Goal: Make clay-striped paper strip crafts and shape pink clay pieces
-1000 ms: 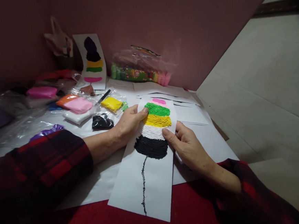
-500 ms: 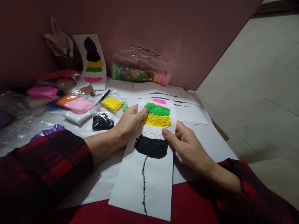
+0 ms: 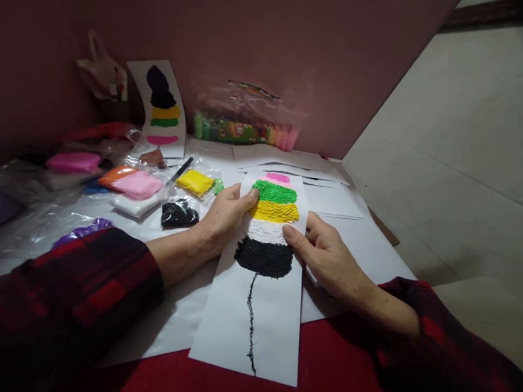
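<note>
The left hand (image 3: 224, 218) is pinching the left edge of the paper strip (image 3: 260, 293), thumb on top by the green clay band (image 3: 275, 191). The right hand (image 3: 327, 257) is pinching the right edge, thumb by the white band (image 3: 266, 230). The strip is lying tilted on white sheets (image 3: 360, 248), its low end over a red cloth (image 3: 329, 366). Bags of colored clay (image 3: 136, 184) are sitting to the left. Another clay picture (image 3: 160, 107) is leaning on the dark pink wall (image 3: 276, 38). A pale floor (image 3: 465, 143) is showing on the right.
</note>
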Demonstrator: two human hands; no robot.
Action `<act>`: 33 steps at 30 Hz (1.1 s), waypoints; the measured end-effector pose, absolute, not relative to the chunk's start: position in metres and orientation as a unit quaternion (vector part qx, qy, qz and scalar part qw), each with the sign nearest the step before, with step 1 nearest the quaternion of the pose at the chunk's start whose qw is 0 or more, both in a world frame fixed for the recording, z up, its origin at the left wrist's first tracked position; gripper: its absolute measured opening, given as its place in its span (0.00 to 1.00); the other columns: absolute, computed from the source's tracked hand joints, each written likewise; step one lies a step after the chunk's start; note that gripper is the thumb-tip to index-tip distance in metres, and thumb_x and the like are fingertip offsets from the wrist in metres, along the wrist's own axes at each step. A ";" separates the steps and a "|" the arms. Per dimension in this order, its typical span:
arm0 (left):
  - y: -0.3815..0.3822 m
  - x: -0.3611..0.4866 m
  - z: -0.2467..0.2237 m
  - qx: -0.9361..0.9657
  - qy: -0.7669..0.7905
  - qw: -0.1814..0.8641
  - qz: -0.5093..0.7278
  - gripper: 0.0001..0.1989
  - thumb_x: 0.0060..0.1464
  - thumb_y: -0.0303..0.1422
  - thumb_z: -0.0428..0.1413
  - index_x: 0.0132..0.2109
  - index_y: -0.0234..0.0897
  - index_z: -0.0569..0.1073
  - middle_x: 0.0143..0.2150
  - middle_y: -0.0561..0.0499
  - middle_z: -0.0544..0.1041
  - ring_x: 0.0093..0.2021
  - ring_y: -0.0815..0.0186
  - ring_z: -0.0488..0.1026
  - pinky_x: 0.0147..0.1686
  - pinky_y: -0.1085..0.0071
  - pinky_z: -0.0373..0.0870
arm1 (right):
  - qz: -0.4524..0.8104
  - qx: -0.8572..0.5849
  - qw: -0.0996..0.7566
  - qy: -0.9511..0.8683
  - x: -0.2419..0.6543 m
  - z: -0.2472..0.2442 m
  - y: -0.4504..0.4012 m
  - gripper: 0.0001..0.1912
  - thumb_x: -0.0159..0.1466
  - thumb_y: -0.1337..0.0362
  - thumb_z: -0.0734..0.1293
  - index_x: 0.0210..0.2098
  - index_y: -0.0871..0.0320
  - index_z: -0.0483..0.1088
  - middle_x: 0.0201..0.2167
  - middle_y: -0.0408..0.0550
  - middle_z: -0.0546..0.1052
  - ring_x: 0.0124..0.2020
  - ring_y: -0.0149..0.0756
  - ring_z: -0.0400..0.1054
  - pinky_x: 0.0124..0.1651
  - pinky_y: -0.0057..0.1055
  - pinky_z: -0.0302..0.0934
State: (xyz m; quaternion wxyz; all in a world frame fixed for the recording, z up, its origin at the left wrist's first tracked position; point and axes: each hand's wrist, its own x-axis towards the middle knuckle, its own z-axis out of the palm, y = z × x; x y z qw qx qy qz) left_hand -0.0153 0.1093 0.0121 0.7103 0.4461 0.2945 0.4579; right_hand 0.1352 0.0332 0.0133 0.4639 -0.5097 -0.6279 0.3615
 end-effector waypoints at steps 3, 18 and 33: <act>0.109 -0.016 0.012 0.444 0.294 0.712 0.458 0.04 0.57 0.28 0.53 0.38 0.31 0.70 0.34 0.46 0.78 0.35 0.63 0.76 0.41 0.66 0.71 | 0.359 -0.520 0.461 -0.623 0.135 0.014 0.033 0.07 0.65 0.58 0.63 0.38 0.54 0.64 0.24 0.41 0.68 0.27 0.36 0.64 0.30 0.35 0.64; 0.110 -0.015 0.012 0.445 0.295 0.709 0.460 0.04 0.56 0.29 0.55 0.35 0.32 0.69 0.33 0.45 0.78 0.37 0.61 0.76 0.41 0.65 0.71 | 0.358 -0.516 0.461 -0.627 0.136 0.013 0.033 0.10 0.65 0.58 0.63 0.42 0.57 0.65 0.29 0.44 0.71 0.33 0.37 0.67 0.36 0.36 0.64; 0.109 -0.015 0.013 0.442 0.302 0.709 0.460 0.04 0.57 0.29 0.55 0.35 0.32 0.69 0.33 0.46 0.78 0.35 0.63 0.76 0.40 0.66 0.70 | 0.346 -0.520 0.456 -0.634 0.136 0.013 0.032 0.09 0.66 0.58 0.63 0.43 0.54 0.67 0.23 0.42 0.69 0.29 0.38 0.66 0.31 0.36 0.65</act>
